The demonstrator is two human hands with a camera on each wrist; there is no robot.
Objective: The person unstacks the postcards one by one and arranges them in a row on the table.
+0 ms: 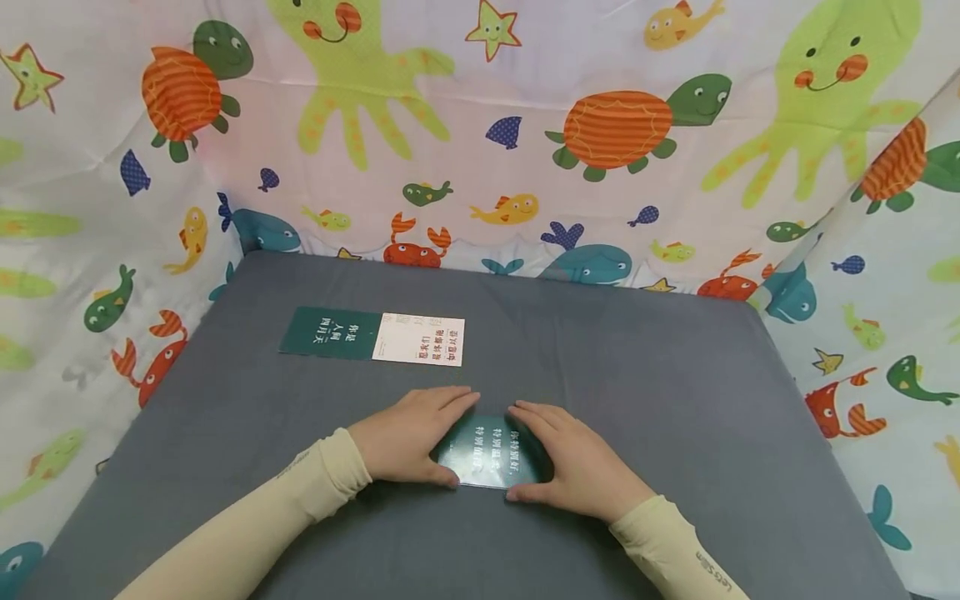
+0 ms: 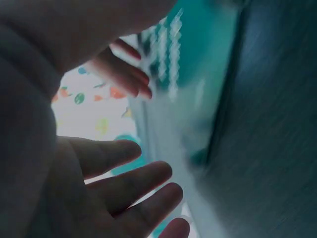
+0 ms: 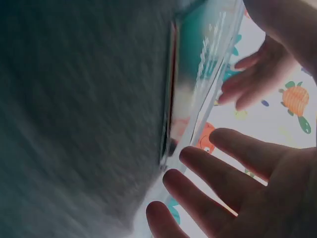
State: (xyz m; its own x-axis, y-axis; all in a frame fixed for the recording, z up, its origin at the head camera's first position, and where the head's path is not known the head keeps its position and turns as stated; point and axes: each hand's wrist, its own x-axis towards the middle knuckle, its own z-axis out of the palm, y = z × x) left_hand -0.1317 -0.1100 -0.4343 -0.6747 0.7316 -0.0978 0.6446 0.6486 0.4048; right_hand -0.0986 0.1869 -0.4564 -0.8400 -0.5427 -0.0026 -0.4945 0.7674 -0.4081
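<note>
A flat, glossy dark green case (image 1: 491, 454) with white lettering lies on the grey cloth in front of me. Its edges look clear, and a thin reddish strip runs along its side in the right wrist view. My left hand (image 1: 416, 435) is at its left end, fingers extended along the far side and thumb near the front corner. Opposite it, my right hand (image 1: 573, 458) frames the right end the same way. In both wrist views the fingers (image 2: 133, 183) (image 3: 218, 178) are spread and relaxed beside the case. The hands partly hide its ends in the head view.
Beyond the left hand, a dark green card (image 1: 330, 333) and a pale card (image 1: 418, 339) with red lettering lie side by side. Grey cloth (image 1: 637, 375) covers the table. A sea-animal printed curtain (image 1: 465, 183) encloses the back and sides.
</note>
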